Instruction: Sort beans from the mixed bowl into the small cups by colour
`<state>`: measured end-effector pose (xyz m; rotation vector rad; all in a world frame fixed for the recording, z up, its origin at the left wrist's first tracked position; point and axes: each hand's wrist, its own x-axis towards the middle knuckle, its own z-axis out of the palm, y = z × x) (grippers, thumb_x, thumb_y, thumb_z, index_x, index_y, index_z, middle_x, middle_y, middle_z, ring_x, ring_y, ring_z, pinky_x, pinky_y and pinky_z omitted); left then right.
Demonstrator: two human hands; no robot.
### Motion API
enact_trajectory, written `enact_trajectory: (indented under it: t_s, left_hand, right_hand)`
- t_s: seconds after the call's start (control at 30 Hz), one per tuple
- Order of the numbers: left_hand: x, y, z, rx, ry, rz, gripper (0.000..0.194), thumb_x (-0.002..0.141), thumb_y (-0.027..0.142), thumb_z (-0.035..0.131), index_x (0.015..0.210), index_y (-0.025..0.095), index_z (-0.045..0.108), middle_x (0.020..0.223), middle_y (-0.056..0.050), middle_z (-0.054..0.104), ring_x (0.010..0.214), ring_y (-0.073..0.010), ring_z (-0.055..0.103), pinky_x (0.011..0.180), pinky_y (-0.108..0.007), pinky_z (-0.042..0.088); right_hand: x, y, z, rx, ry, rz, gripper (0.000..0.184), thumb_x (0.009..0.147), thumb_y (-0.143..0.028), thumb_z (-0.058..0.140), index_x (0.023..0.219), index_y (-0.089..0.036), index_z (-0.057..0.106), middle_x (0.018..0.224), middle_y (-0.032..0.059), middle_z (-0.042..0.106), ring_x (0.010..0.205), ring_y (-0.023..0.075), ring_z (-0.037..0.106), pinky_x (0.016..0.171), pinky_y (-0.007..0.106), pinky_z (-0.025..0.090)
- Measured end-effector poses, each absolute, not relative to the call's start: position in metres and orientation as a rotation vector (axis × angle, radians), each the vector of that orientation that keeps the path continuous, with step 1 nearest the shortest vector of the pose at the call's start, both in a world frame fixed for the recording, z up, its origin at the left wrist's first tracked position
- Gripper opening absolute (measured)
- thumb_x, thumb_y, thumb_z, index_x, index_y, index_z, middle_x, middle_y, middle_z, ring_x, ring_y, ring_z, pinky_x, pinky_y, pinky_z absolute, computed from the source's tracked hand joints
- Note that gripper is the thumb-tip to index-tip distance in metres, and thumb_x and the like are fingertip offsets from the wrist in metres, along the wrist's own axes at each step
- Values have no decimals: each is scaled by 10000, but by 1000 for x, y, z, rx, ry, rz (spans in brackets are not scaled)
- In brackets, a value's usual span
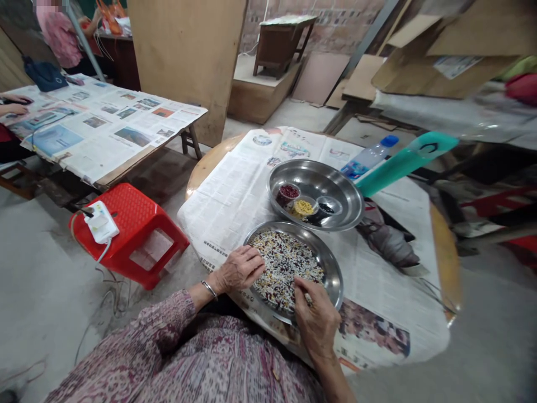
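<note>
A steel bowl [334,268] in front of me holds a spread of mixed grains and beans [285,263], white, yellow and dark. Over its left rim, my left hand [240,270] has its fingers curled together, tips at the grains; anything between them is hidden. My right hand [316,316] reaches in from the near right with thumb and forefinger pinched at the grains. What it pinches is too small to name. Just behind, a second steel bowl [323,174] contains small clear cups of red beans [288,191], yellow beans [302,207] and black beans [326,207].
Newspaper [222,207] covers the round table. To the right are a water bottle [369,157], a green plastic object [409,162] and a crumpled grey bag [390,243]. A red stool [134,224] bears a power strip [100,222]. Other people are at the far left.
</note>
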<state>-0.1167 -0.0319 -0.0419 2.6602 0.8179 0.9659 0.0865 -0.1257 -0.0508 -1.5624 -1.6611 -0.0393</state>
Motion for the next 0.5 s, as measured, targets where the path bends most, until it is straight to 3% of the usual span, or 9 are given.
enact_trajectory:
  t_s: [0.2,0.5]
  left_hand:
    - [-117,-31,-43,2668,791,1027,213,997,253,426,913,147,591,888,-58,628,863,-176,550,837,-335,477]
    - [-116,-32,-39,2659,805,1006,221,994,236,417,903,143,596,882,-65,617,853,-172,548,839,-326,481]
  right_hand:
    - [86,-124,-48,-1586,-1668,-94,245,894,-153,475,1022,-207,677,957,71,693,927,197,638,871,388,513]
    - [87,-123,-47,-1533,-1681,-126,273,863,-91,488,1017,-203,683,943,51,675,913,170,621,865,350,503]
